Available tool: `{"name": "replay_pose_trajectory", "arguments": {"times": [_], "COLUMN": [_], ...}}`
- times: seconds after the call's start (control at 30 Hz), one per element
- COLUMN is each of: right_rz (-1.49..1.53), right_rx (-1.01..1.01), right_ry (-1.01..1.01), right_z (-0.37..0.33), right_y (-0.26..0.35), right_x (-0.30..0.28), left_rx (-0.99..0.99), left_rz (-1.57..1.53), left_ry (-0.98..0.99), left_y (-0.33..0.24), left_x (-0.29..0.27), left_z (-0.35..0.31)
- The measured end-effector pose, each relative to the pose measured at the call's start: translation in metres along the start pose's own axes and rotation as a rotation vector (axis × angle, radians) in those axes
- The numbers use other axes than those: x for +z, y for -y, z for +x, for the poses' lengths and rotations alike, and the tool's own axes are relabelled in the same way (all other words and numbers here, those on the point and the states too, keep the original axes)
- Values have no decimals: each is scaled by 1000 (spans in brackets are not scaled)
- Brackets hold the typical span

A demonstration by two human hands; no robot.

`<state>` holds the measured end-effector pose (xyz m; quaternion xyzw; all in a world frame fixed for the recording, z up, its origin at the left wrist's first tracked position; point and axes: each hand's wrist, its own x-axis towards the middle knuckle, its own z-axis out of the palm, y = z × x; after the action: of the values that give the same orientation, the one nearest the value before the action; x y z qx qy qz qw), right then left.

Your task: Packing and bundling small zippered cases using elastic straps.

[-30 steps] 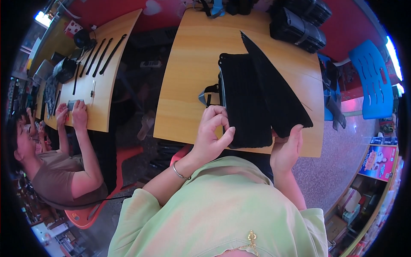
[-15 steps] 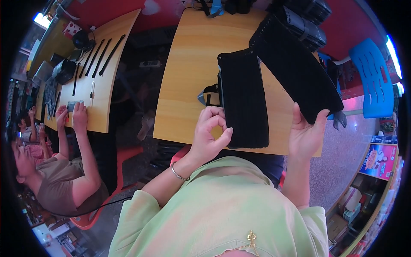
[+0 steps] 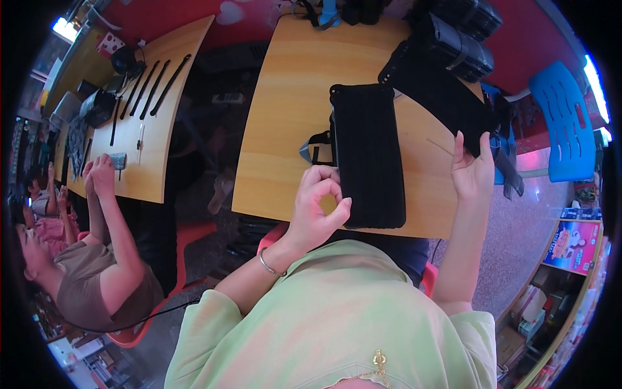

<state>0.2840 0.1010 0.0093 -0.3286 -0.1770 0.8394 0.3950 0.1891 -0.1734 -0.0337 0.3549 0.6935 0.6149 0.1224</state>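
Dressed in a pale green, short-sleeved shirt [image 3: 337, 305].
Wearing a silver bangle [image 3: 265, 266] around the left wrist [image 3: 279, 253] and a thin gold chain [image 3: 361, 376] with an ornate gold pendant [image 3: 380, 358].

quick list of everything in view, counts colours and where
wooden tables: two, light brown, centre and left
lying panel: one, black, centre table
slanted panel: one, black, right of it
bundles: at least two, black, upper right
straps: at least four, black, left table
blue chair: one, blue, right
red chair: at least one, red, lower left
nearest co-worker: one, brown top, left
shirt: one, light green, lower centre
left hand: one, bare, by lying panel
right hand: one, bare, at slanted panel's near end
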Motion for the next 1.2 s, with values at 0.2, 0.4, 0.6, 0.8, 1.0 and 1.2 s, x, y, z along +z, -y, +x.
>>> {"name": "replay_pose_trajectory", "arguments": {"times": [0.2, 0.4, 0.6, 0.8, 1.0, 1.2], "right_rz": [57, 2, -83, -388, -669, -724], "right_rx": [188, 241, 282, 256, 66, 95], "right_ry": [45, 106, 104, 108, 195, 408], "right_z": [63, 98, 135, 146, 138, 152], "right_y": [9, 5, 6, 24, 42, 51], "right_x": [-25, -26, -19, 21, 84, 118], "left_rx": [-25, -22, -23, -40, -39, -20], "left_rz": [2, 19, 24, 22, 13, 1], "left_ry": [0, 5, 2, 1, -15, -15], "left_y": [-3, -4, -7, -8, -7, -9], "left_x": [2, 1, 3, 2, 3, 5], "left_z": [1, 2, 4, 2, 1, 3]}}
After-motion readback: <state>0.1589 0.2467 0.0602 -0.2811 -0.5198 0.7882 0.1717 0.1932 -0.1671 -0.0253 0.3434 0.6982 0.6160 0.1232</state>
